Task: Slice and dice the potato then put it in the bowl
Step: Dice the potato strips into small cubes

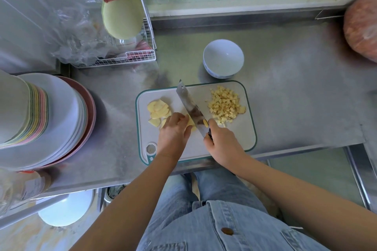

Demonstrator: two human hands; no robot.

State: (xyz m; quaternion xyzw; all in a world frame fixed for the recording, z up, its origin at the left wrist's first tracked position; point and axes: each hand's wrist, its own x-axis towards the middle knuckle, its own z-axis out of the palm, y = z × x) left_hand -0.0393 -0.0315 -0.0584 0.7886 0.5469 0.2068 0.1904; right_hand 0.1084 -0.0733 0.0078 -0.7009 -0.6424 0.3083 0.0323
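A white cutting board (240, 138) with a teal rim lies on the steel counter. Potato slices (158, 111) sit at its left and a heap of diced potato (224, 104) at its right. My left hand (174, 131) has its fingers curled down on a few potato pieces (191, 123) in the middle of the board. My right hand (221, 141) grips the dark handle of a cleaver (191, 108), whose blade stands right beside the left fingers, over those pieces. A white bowl (223, 58) stands empty just behind the board.
A tall stack of plates (61, 120) fills the counter's left side. Behind it is a wire dish rack (122, 59) with plastic bags and a pale green plate. A reddish round object (362, 30) sits at the far right. The counter's front edge runs just below the board.
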